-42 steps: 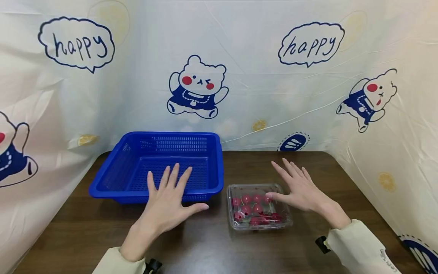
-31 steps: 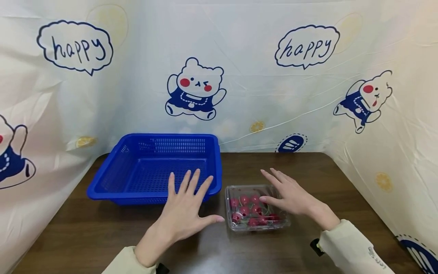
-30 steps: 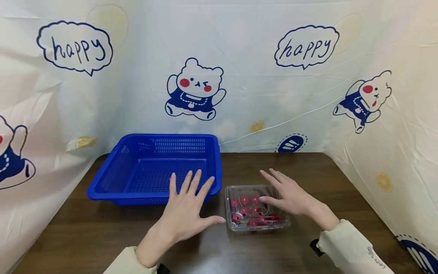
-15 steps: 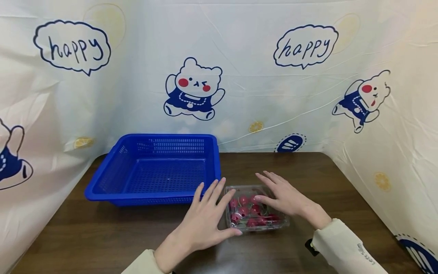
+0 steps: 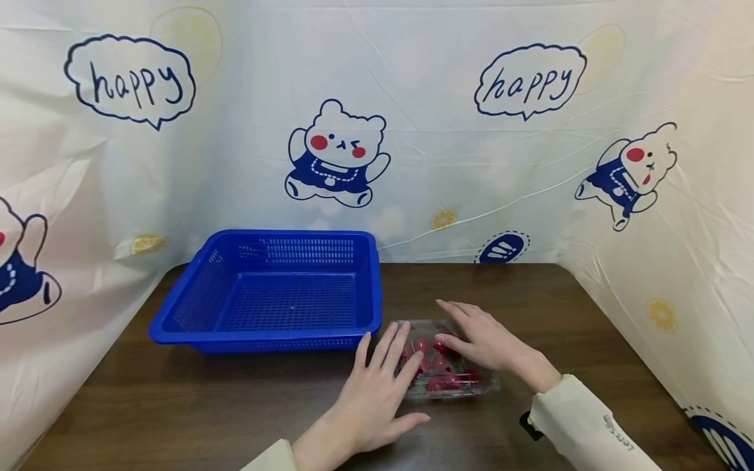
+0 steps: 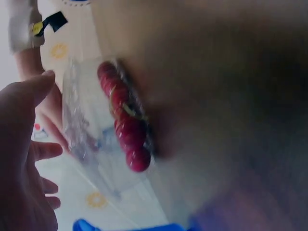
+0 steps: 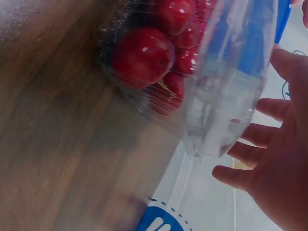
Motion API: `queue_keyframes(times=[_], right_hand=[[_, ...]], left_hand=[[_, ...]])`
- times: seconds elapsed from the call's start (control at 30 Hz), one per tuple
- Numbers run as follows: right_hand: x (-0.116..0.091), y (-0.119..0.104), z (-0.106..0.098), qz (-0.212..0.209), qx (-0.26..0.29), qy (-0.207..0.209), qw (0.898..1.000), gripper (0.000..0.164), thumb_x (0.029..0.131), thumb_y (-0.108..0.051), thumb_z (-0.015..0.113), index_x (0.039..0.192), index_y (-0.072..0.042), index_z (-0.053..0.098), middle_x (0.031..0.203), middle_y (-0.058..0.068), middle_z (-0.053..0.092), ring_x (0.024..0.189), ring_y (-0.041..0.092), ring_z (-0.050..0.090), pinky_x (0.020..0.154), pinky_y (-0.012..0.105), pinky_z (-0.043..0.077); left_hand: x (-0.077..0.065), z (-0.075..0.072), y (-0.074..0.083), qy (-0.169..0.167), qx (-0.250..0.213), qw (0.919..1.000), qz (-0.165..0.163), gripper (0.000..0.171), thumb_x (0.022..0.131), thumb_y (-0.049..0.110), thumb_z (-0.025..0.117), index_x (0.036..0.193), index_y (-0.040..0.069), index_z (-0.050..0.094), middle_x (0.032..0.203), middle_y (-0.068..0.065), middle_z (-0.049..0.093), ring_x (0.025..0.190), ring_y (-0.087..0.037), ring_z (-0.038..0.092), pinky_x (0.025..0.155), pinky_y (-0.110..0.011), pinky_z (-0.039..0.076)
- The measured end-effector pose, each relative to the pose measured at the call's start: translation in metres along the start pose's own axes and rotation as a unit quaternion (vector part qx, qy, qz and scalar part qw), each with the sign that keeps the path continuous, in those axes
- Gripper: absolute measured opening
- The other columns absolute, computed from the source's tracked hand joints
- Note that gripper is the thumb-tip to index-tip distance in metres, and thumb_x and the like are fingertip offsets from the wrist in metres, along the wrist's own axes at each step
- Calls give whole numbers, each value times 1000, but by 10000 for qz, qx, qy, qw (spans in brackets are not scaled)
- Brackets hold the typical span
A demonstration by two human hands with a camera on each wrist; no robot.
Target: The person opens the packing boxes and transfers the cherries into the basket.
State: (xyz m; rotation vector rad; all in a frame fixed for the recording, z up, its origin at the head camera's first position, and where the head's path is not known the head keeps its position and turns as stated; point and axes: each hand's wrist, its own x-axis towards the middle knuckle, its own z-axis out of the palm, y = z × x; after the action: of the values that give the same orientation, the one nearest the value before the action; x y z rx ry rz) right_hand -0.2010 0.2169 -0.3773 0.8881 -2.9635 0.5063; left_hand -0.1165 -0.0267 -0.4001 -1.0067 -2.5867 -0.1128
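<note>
The box (image 5: 465,393) lies flat on the worktop (image 5: 206,399), right of the middle, its slightly longer axis running left to right and its front wall roughly square to the person. It is thin, glossy clear plastic, with bevelled faces and rounded corners. Inside are round, shiny red cherries (image 7: 143,57), some with thin yellow-green stems (image 6: 127,109).

The left hand (image 5: 377,399) has its fingers straight and spread at the box's left side; the right hand (image 5: 489,340) has its fingers extended and thumb apart over the right side. I cannot tell whether either of the 2 hands touches the plastic.

Just beside the box, to its left and farther back, stands 1 blue basket (image 5: 265,337), rectangular, smooth-rimmed and slotted, also longest left to right. The worktop is dark brown with wood grain. Behind hangs creased cloth (image 5: 424,85) with 3 bears and 2 "happy" bubbles.
</note>
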Motion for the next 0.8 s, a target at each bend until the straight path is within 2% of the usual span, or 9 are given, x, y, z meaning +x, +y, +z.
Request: queue_keyframes(times=[0.17, 0.37, 0.6, 0.8], right_hand=[[-2, 2, 4, 123, 73, -125, 9998, 68, 93, -48, 55, 146, -7, 40, 144, 23, 50, 130, 41, 46, 102, 64, 40], [-5, 2, 5, 261, 74, -295, 9992, 67, 94, -50, 52, 147, -10, 40, 142, 21, 53, 129, 39, 48, 102, 62, 41], [-5, 0, 4, 343, -92, -335, 9988, 64, 95, -50, 50, 145, -10, 43, 139, 20, 55, 127, 38, 50, 102, 61, 43], [-4, -2, 5, 367, -264, -309, 9985, 61, 96, -47, 49, 142, -7, 46, 137, 22, 56, 125, 40, 51, 101, 61, 43]], left_hand=[[3, 13, 10, -84, 24, 9999, 148, 74, 88, 66, 47, 142, 15, 46, 158, -23, 25, 143, -38, 24, 108, -64, 28], [9, 24, 13, -111, -12, 9999, 121, 69, 91, 60, 48, 143, 14, 44, 153, -21, 36, 138, -35, 34, 106, -57, 37], [14, 28, 13, 126, 157, 9998, 44, 50, 96, 47, 49, 138, 21, 49, 148, -18, 44, 134, -32, 41, 98, -49, 49], [16, 27, 13, 222, 174, 9996, 29, 43, 96, 42, 51, 137, 26, 49, 147, -18, 45, 133, -33, 43, 96, -49, 50]])
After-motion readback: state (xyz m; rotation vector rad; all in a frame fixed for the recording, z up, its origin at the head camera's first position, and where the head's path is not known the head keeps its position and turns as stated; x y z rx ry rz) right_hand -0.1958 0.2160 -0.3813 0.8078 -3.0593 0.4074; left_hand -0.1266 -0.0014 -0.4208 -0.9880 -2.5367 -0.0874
